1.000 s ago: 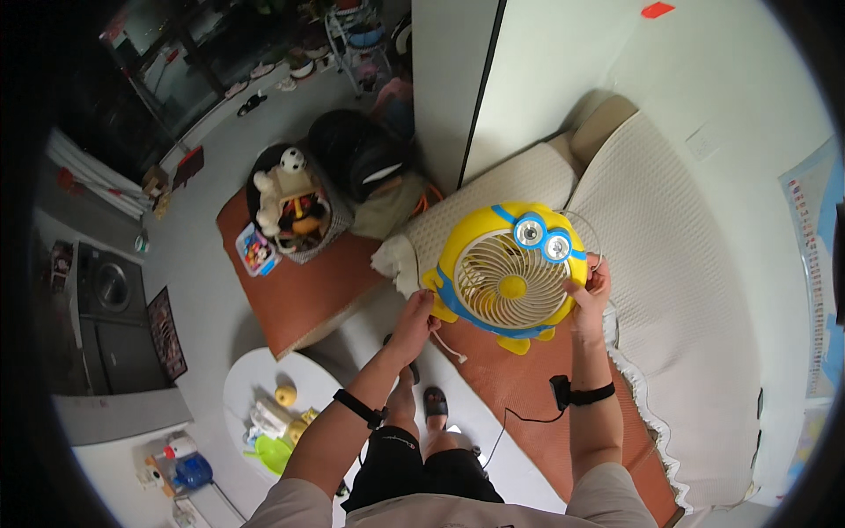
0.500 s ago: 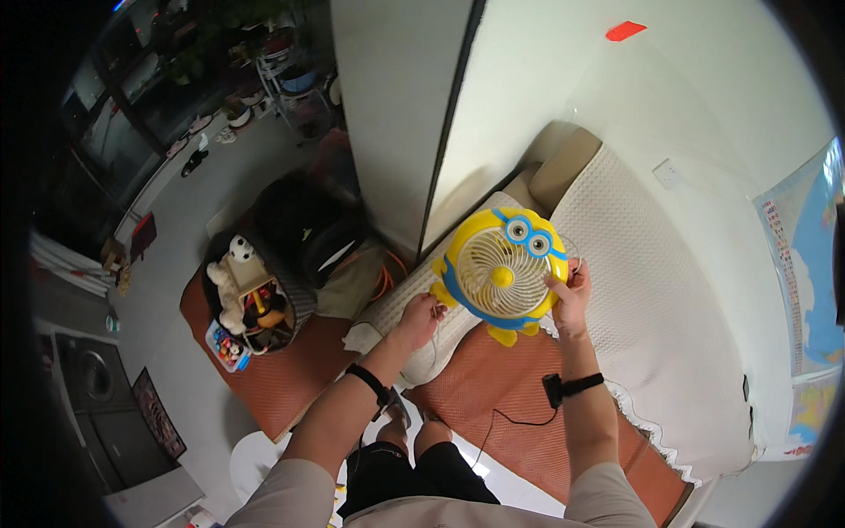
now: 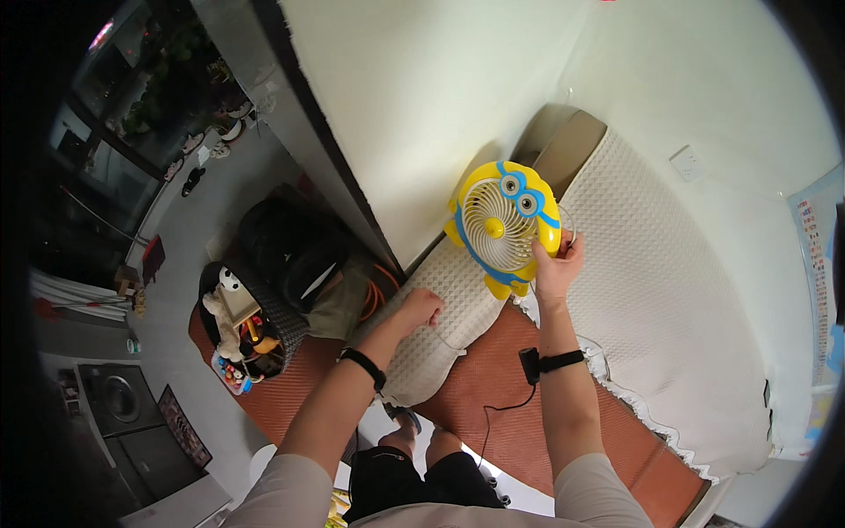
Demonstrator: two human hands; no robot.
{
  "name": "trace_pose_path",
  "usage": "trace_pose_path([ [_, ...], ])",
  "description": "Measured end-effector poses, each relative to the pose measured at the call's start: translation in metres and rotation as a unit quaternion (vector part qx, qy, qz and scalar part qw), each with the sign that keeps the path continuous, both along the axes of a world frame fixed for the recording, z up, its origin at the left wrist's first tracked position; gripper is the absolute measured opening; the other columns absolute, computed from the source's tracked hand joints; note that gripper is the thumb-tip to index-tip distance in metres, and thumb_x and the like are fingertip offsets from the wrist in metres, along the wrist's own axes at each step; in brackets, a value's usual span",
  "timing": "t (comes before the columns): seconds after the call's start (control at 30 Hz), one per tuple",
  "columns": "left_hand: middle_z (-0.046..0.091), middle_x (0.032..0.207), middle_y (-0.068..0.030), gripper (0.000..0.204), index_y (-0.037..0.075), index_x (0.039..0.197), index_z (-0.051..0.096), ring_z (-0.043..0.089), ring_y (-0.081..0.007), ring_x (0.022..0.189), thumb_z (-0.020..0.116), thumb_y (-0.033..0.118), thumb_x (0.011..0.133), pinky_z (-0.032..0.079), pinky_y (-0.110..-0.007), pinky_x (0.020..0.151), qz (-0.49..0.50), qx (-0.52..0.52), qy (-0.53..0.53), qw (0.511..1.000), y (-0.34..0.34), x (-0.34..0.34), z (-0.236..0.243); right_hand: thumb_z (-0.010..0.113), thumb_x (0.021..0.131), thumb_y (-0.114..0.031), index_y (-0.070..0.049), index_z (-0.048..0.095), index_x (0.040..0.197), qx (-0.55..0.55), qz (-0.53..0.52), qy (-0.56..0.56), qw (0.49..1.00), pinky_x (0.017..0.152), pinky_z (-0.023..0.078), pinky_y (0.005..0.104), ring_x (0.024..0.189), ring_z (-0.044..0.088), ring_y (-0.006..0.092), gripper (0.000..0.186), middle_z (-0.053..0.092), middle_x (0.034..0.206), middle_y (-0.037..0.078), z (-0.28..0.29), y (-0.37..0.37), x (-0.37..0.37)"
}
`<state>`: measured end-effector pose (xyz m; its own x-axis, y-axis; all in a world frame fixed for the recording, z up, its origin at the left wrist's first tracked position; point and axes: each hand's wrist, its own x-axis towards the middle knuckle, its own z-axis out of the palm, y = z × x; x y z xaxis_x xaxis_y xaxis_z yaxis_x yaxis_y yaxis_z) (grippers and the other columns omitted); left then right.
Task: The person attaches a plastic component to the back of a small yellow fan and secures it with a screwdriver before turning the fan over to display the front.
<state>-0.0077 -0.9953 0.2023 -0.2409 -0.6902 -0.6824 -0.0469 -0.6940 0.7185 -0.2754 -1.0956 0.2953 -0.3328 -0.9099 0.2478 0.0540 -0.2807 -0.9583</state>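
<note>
My right hand [image 3: 557, 268] grips the right rim of a small round fan [image 3: 488, 209], thumb on its front. The fan is yellow and blue with a white spiral grille, a yellow hub, two goggle eyes and yellow feet. It is held up over the sofa, face towards me and slightly tilted. To its lower left, apart from it, my left hand [image 3: 421, 310] is closed with fingers curled in. What it holds, if anything, is hidden; a thin pale line, perhaps a cord, shows just below it.
A sofa with a quilted cream cover [image 3: 647, 290] and a red-brown woven mat [image 3: 493, 370] lies beneath. At left, a dark basket [image 3: 286, 321] holds toys, beside a black bag [image 3: 295, 251]. A white wall [image 3: 414, 97] rises behind the fan. A wall socket [image 3: 687, 163] is at right.
The fan has moved up and slightly left in my right hand, turning a little. My left hand, earlier at the fan's lower left edge, is now apart from it. The view has shifted.
</note>
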Motion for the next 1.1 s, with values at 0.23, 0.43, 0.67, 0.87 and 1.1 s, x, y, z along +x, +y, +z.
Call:
trace_pose_path([
  [0.23, 0.061, 0.078, -0.0028, 0.02, 0.0, 0.102, 0.069, 0.055, -0.014, 0.061, 0.059, 0.017, 0.105, 0.051, -0.034, 0.062, 0.009, -0.038, -0.133, 0.99, -0.008, 0.026, 0.066, 0.082, 0.077, 0.009, -0.005, 0.055, 0.105, 0.025, 0.039, -0.011, 0.999, 0.086, 0.052, 0.0273, 0.092, 0.062, 0.0091, 0.042, 0.064, 0.098, 0.002, -0.03, -0.012, -0.046],
  [0.43, 0.069, 0.098, -0.0091, 0.022, -0.001, 0.126, 0.063, 0.064, -0.0181, 0.082, 0.056, 0.006, 0.106, 0.054, -0.035, 0.078, 0.04, -0.262, -0.232, 0.936, -0.011, 0.001, 0.014, 0.082, 0.078, 0.009, -0.005, 0.056, 0.111, -0.011, 0.096, 0.108, 0.989, 0.087, 0.049, 0.0279, 0.095, 0.055, 0.012, 0.044, 0.054, 0.101, 0.0, -0.072, -0.024, -0.052],
  [0.67, 0.074, 0.115, -0.0157, 0.024, 0.001, 0.126, 0.063, 0.072, -0.0319, 0.107, 0.05, -0.002, 0.106, 0.056, -0.043, 0.092, -0.012, -0.206, -0.325, 0.923, 0.013, 0.0, -0.031, 0.081, 0.081, 0.009, -0.005, 0.056, 0.117, -0.038, 0.191, 0.129, 0.972, 0.097, 0.047, 0.0301, 0.106, 0.056, 0.0195, 0.046, 0.052, 0.113, 0.007, -0.056, -0.021, -0.037],
  [0.87, 0.072, 0.119, -0.0173, 0.029, 0.002, 0.13, 0.065, 0.069, -0.0345, 0.112, 0.05, -0.001, 0.106, 0.055, -0.046, 0.097, -0.02, -0.272, -0.348, 0.897, 0.009, -0.008, -0.032, 0.085, 0.083, 0.004, -0.005, 0.056, 0.122, -0.076, 0.192, 0.179, 0.962, 0.1, 0.047, 0.0323, 0.108, 0.056, 0.0198, 0.049, 0.053, 0.116, 0.008, -0.057, -0.036, -0.05],
  [1.1, 0.042, 0.161, -0.0232, 0.053, -0.001, 0.155, 0.048, 0.039, -0.0425, 0.149, 0.056, 0.009, 0.104, 0.034, -0.052, 0.125, -0.188, -0.198, -0.405, 0.872, 0.032, -0.008, -0.048, 0.087, 0.082, -0.004, -0.004, 0.054, 0.133, -0.04, 0.157, 0.359, 0.919, 0.103, 0.048, 0.039, 0.113, 0.057, 0.0301, 0.06, 0.054, 0.125, 0.013, -0.039, -0.018, -0.061],
])
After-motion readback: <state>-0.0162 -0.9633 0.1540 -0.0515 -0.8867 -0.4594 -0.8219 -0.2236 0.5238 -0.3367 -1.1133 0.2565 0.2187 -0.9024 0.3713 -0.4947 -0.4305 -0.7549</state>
